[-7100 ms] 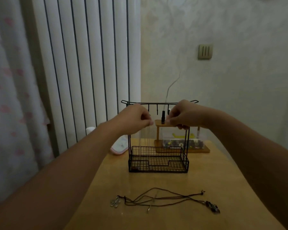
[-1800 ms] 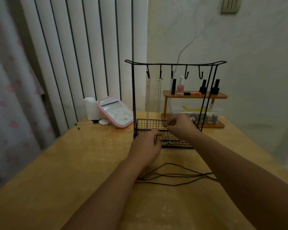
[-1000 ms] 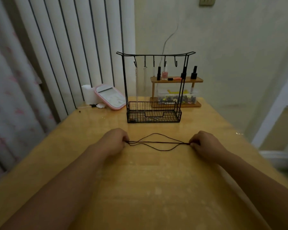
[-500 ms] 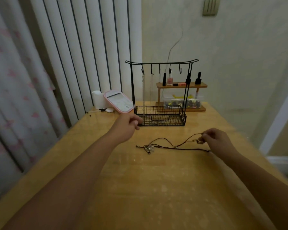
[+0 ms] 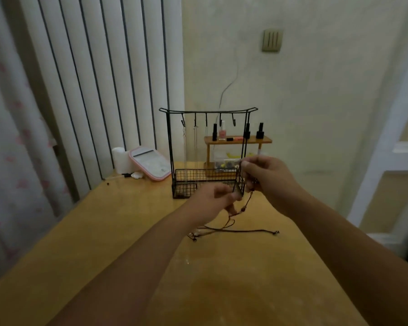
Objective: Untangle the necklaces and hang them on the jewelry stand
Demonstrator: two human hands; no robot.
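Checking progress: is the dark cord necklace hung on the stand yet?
No. Both hands, left hand and right hand, hold the cord necklace, its tail trailing on the table.

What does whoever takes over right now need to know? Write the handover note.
Right hand pinches the dark cord necklace, raised in front of the jewelry stand.
Left hand, fingers curled, holds the same cord lower down, as far as the blur shows.
The cord's tail lies on the wooden table, its ends spread left and right.
Done: thin chain necklaces hang from the stand's left hooks.
Left: free the cord of any remaining tangle and hang it on one of the empty right hooks.
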